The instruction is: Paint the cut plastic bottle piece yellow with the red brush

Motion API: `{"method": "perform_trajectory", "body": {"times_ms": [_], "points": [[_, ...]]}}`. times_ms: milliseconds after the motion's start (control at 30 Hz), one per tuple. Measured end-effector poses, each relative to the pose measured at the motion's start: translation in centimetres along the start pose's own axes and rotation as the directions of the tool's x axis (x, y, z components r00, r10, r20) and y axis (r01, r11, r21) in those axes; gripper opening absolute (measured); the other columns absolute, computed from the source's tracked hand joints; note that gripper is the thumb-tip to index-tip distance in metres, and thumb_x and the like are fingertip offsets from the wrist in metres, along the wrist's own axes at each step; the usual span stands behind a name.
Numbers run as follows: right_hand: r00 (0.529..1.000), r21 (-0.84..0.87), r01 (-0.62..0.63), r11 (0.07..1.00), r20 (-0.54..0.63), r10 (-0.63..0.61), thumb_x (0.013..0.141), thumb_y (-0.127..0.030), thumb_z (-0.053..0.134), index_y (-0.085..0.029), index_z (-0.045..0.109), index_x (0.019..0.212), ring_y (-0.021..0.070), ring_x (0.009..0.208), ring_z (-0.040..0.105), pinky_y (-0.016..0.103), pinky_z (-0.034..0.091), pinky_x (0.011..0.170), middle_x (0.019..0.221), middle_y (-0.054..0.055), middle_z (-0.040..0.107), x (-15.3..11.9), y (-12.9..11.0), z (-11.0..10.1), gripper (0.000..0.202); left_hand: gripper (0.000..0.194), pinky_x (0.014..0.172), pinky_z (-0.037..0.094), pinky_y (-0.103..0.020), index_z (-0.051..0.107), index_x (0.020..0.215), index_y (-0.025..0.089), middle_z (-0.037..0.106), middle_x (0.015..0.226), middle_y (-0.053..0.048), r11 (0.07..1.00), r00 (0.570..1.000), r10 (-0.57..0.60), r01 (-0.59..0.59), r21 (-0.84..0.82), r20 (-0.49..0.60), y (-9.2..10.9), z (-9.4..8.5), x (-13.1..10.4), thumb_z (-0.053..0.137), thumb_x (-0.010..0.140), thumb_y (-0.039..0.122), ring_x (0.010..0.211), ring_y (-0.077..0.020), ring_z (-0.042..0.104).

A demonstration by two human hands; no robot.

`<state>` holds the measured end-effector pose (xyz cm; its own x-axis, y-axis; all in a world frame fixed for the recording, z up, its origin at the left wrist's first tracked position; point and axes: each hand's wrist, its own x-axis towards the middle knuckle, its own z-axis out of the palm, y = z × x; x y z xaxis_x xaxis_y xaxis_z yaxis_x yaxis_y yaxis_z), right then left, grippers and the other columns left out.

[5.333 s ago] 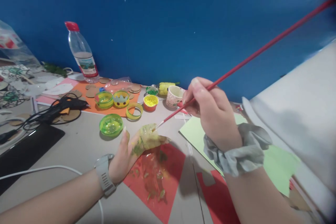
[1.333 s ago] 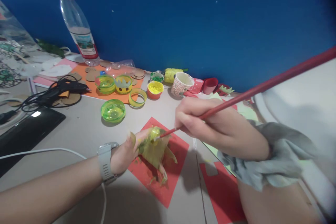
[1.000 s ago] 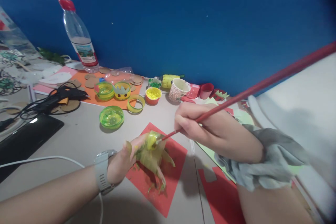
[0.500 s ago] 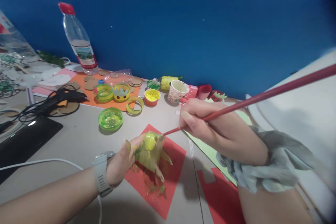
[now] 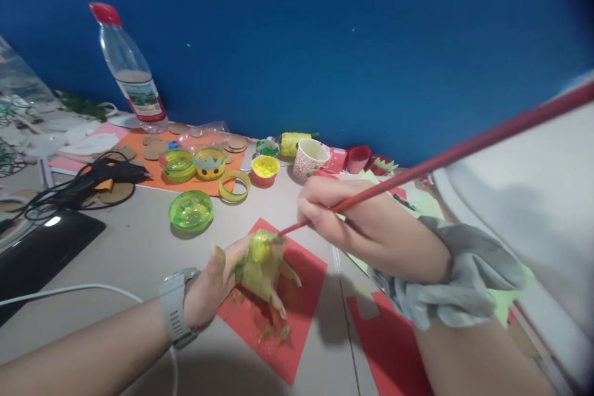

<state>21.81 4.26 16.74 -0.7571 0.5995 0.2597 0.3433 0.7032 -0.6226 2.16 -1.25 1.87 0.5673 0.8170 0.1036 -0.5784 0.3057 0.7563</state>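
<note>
Right hand pinches long red paintbrush, tip at upper edge of yellow-green piece; whether touching, we cannot tell. Piece lies across fingers of left hand, above paint-smeared red paper on grey table. Left thumb raised, fingertips parted past piece; whether they grip it, we cannot tell. Beyond hands, we see yellow-filled cup, green bowl, patterned cup. Red-capped bottle before blue wall.
</note>
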Motion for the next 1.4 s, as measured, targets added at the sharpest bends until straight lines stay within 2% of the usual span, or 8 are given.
{"method": "perform_trajectory", "body": {"times_ms": [167, 433, 633, 700, 867, 1100, 1200, 1400], "points": [[0.999, 0.114, 0.038, 0.993, 0.013, -0.039, 0.101, -0.019, 0.041, -0.022, 0.04, 0.072, 0.01, 0.059, 0.039, 0.025, 0.036, 0.059, 0.067, -0.004, 0.041, 0.0, 0.0, 0.1, 0.029, 0.09, 0.11, 0.044, -0.057, 0.061, 0.137, 0.018, 0.066, 0.133, -0.017, 0.999, 1.0, -0.025, 0.025, -0.03, 0.014, -0.1, 0.0, -0.1, 0.04, 0.081, 0.085, 0.128, -0.0398, 0.059], [0.998, 0.081, 0.049, 0.996, 0.04, -0.052, 0.102, -0.021, 0.039, -0.023, 0.035, 0.072, 0.011, 0.06, 0.038, 0.026, 0.035, 0.059, 0.066, -0.004, 0.04, 0.1, 0.0, 0.5, 0.03, 0.084, 0.112, 0.042, -0.056, 0.062, 0.135, 0.02, 0.067, 0.134, -0.015, 0.998, 1.0, -0.019, 0.02, -0.056, 0.009, -0.4, -0.4, -0.4, 0.043, 0.082, 0.082, 0.133, -0.0392, 0.055], [0.999, -0.001, 0.039, 0.999, -0.018, -0.039, 0.1, -0.016, 0.04, -0.023, 0.037, 0.073, 0.0111, 0.06, 0.038, 0.026, 0.035, 0.058, 0.067, -0.003, 0.043, 0.1, -0.1, 0.4, 0.028, 0.094, 0.117, 0.037, -0.056, 0.06, 0.139, 0.019, 0.064, 0.137, -0.016, 0.999, 0.999, -0.041, 0.04, -0.029, -0.013, -0.3, -0.7, -0.5, 0.035, 0.08, 0.087, 0.138, -0.0393, 0.049], [0.998, 0.04, 0.06, 0.997, 0.022, -0.061, 0.101, -0.019, 0.04, -0.023, 0.036, 0.072, 0.0111, 0.06, 0.04, 0.025, 0.036, 0.059, 0.067, -0.003, 0.044, 0.0, -0.1, 0.4, 0.029, 0.094, 0.117, 0.037, -0.055, 0.06, 0.139, 0.018, 0.065, 0.137, -0.016, 0.999, 0.998, -0.037, 0.037, -0.011, -0.041, -0.8, -1.0, -0.7, 0.034, 0.08, 0.087, 0.139, -0.0383, 0.049], [0.999, 0.019, 0.039, 0.999, 0.028, -0.039, 0.099, -0.016, 0.04, -0.023, 0.035, 0.072, 0.0104, 0.059, 0.037, 0.025, 0.034, 0.058, 0.066, -0.005, 0.04, 0.1, -0.2, 0.4, 0.028, 0.092, 0.116, 0.037, -0.054, 0.062, 0.137, 0.019, 0.066, 0.135, -0.015, 1.0, 0.999, -0.023, 0.022, -0.018, -0.048, -1.4, -1.4, -0.9, 0.038, 0.079, 0.087, 0.135, -0.0378, 0.053], [0.996, 0.054, 0.056, 0.997, 0.066, -0.059, 0.1, -0.019, 0.04, -0.023, 0.035, 0.072, 0.0104, 0.059, 0.038, 0.025, 0.035, 0.059, 0.066, -0.005, 0.039, 0.1, -0.1, 0.4, 0.029, 0.085, 0.11, 0.044, -0.055, 0.066, 0.13, 0.018, 0.071, 0.126, -0.016, 0.999, 1.0, -0.013, 0.014, -0.031, 0.013, -0.2, -0.2, 0.0, 0.044, 0.081, 0.083, 0.125, -0.0383, 0.061], [1.0, -0.01, 0.014, 1.0, -0.018, -0.014, 0.1, -0.017, 0.04, -0.023, 0.037, 0.072, 0.0104, 0.058, 0.038, 0.026, 0.034, 0.057, 0.065, -0.004, 0.041, 0.0, -0.1, 0.2, 0.029, 0.091, 0.107, 0.047, -0.056, 0.063, 0.134, 0.016, 0.072, 0.123, -0.018, 0.999, 0.999, -0.033, 0.033, -0.016, 0.019, 0.0, 0.1, 0.1, 0.044, 0.078, 0.086, 0.121, -0.0391, 0.064], [0.998, 0.002, 0.034, 0.999, 0.044, -0.034, 0.101, -0.019, 0.043, -0.022, 0.041, 0.072, 0.0096, 0.057, 0.039, 0.025, 0.036, 0.057, 0.065, -0.005, 0.041, -0.2, -0.2, -0.1, 0.029, 0.098, 0.104, 0.049, -0.056, 0.059, 0.138, 0.015, 0.071, 0.124, -0.02, 0.998, 0.998, -0.054, 0.055, 0.024, -0.012, 0.0, -0.1, -0.1, 0.036, 0.078, 0.089, 0.121, -0.0396, 0.064]]}}
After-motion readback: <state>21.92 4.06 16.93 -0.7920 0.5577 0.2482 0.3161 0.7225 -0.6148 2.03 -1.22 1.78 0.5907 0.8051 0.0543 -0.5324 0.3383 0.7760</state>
